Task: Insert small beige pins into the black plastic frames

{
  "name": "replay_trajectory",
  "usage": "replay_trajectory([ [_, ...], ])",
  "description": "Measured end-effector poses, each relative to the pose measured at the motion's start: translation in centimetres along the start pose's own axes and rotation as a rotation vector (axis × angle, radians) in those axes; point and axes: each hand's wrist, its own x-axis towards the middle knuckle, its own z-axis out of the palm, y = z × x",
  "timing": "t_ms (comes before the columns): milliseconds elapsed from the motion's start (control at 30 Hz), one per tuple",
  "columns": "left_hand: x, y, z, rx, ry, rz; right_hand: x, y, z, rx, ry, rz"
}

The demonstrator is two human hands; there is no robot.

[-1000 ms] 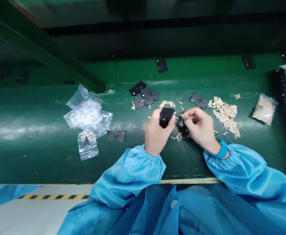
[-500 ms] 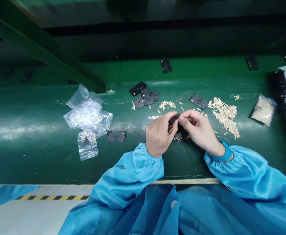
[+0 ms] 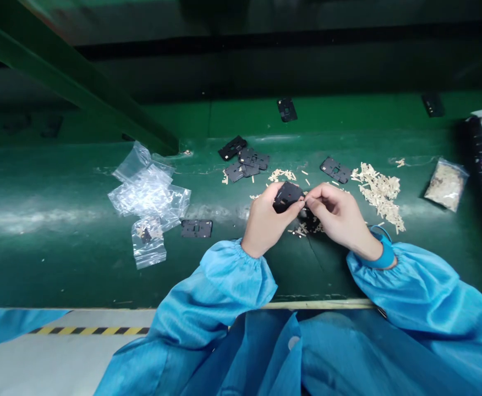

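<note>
My left hand [image 3: 270,221] holds a small black plastic plate [image 3: 288,197] with cut-outs, its face turned up. My right hand [image 3: 337,215] pinches the plate's right edge between thumb and forefinger. Any small part there is hidden by the fingertips. Below my hands lies a dark heap of pieces [image 3: 312,223], partly hidden. Loose beige strips [image 3: 378,193] spread in a pile to the right of my right hand. Similar black plates [image 3: 245,165] lie in a group beyond my hands, with another [image 3: 335,170] to the right.
The work surface is a green conveyor belt [image 3: 80,258]. Crumpled clear plastic bags [image 3: 146,190] lie at the left, near a lone black plate [image 3: 196,228]. A bag of beige strips [image 3: 446,185] lies at the right. More black plates [image 3: 286,110] sit on a farther green belt.
The black plate has turned from edge-on to face-up between my hands, and my right fingers now pinch its edge. The plates on the far belt have shifted to the right.
</note>
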Motion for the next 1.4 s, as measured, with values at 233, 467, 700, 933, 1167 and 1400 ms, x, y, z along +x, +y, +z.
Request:
replay_trajectory([
  [233,0.1,0.0,0.0,-0.056,0.032,-0.074,-0.2,0.4,0.3,-0.034,0.080,-0.007],
  [467,0.2,0.4,-0.2,-0.162,0.011,-0.143,0.1,0.1,0.4,0.249,-0.039,0.150],
  [700,0.1,0.2,-0.1,-0.231,-0.039,-0.192,0.1,0.2,0.5,0.318,-0.020,0.181],
  [933,0.3,-0.7,0.2,-0.406,-0.015,-0.207,0.1,0.1,0.3,0.369,0.016,0.177],
  [1167,0.3,-1.1,0.4,-0.474,0.001,-0.168,-0.3,0.8,1.3,0.250,0.071,0.088],
  [1400,0.3,-0.8,0.5,-0.483,0.053,-0.183,-0.5,1.2,1.7,0.067,0.102,0.045],
])
